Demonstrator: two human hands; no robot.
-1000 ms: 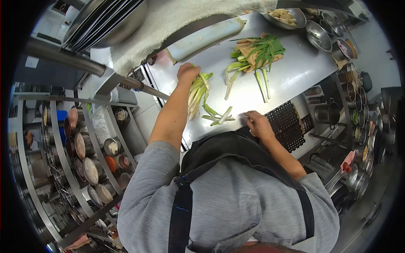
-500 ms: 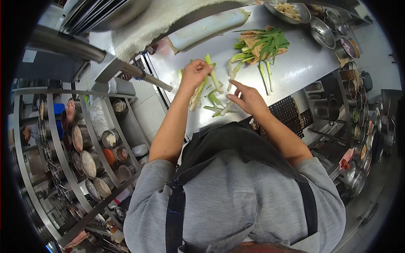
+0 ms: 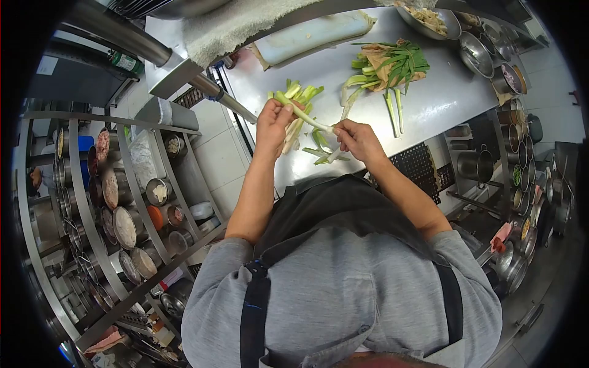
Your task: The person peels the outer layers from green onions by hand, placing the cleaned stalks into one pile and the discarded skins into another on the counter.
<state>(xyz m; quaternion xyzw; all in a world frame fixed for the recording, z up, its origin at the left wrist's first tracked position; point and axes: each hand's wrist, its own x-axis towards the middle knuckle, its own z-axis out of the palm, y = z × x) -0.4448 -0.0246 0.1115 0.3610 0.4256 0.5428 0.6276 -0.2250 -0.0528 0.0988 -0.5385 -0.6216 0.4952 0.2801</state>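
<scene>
A single green onion stalk (image 3: 307, 117) runs between my two hands above the steel table. My left hand (image 3: 275, 121) is closed around its green end. At its pale root end, the fingers of my right hand (image 3: 358, 140) are pinched together on it. Behind my left hand lies a pile of trimmed stalks (image 3: 302, 93). Loose green scraps (image 3: 322, 150) rest on the table below the held stalk. Farther right sits a leafy bunch with brown wrapping (image 3: 392, 64), with two thin stalks (image 3: 394, 112) just in front of it.
A long pale blue wrapped block (image 3: 315, 38) lies at the table's back. Metal bowls (image 3: 475, 54) stand at the back right. A steel post (image 3: 224, 98) rises left of the table (image 3: 438, 109). Shelves of pots (image 3: 126, 227) fill the left side.
My right hand has closed on the root end of the stalk, which now slants between both hands. My left hand has shifted slightly. The view has moved a little.
</scene>
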